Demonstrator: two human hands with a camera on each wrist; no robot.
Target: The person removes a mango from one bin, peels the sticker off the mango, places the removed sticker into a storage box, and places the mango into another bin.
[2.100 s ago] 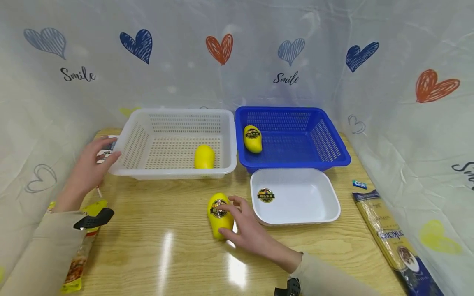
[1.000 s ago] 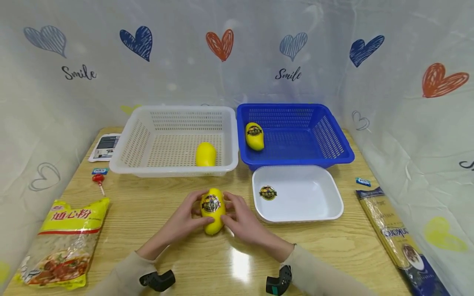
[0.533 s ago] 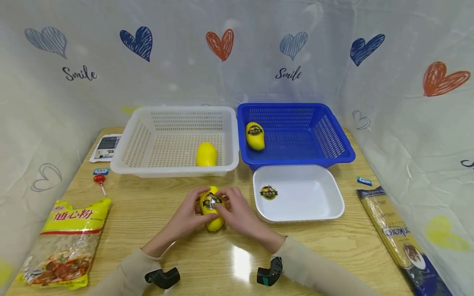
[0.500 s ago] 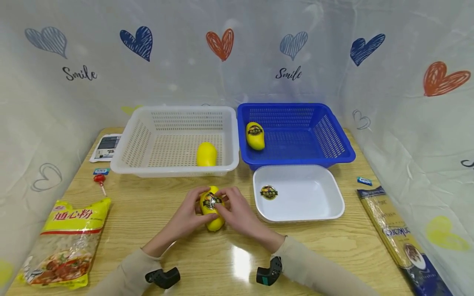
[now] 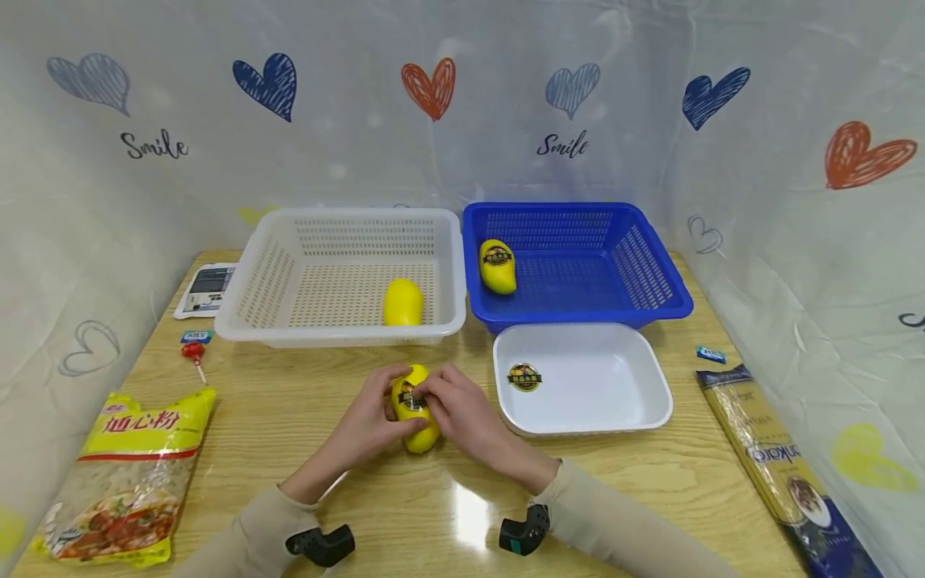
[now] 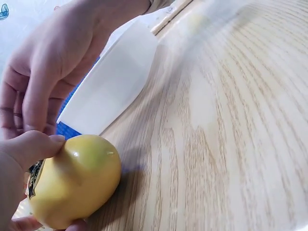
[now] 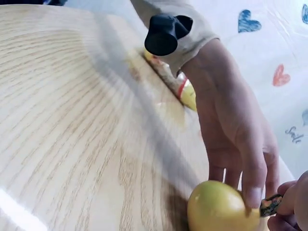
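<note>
A yellow mango [image 5: 422, 437] stands on the table in front of the baskets. My left hand [image 5: 364, 421] grips it from the left, thumb across its near side, as the left wrist view also shows. My right hand [image 5: 466, 413] pinches the edge of a round black-and-gold sticker [image 5: 409, 395] on the mango's upper face. In the right wrist view the pinched sticker [image 7: 271, 206] stands out from the fruit, between thumb and fingertips. A second mango [image 5: 402, 303] lies in the white basket [image 5: 340, 333]. Another mango [image 5: 498, 267] with a like sticker lies in the blue basket [image 5: 578, 313].
A white tray [image 5: 592, 401] with a loose sticker [image 5: 524, 376] in it stands right of my hands. On the left lie a pasta bag [image 5: 130, 474], a red lollipop [image 5: 193, 351] and a small blue packet [image 5: 196, 336]. A long spaghetti pack [image 5: 766, 457] lies at the right edge.
My left hand has come from the white basket's left side to hold the mango. My right fingers have shifted from the mango's side onto the sticker and now pinch its edge.
</note>
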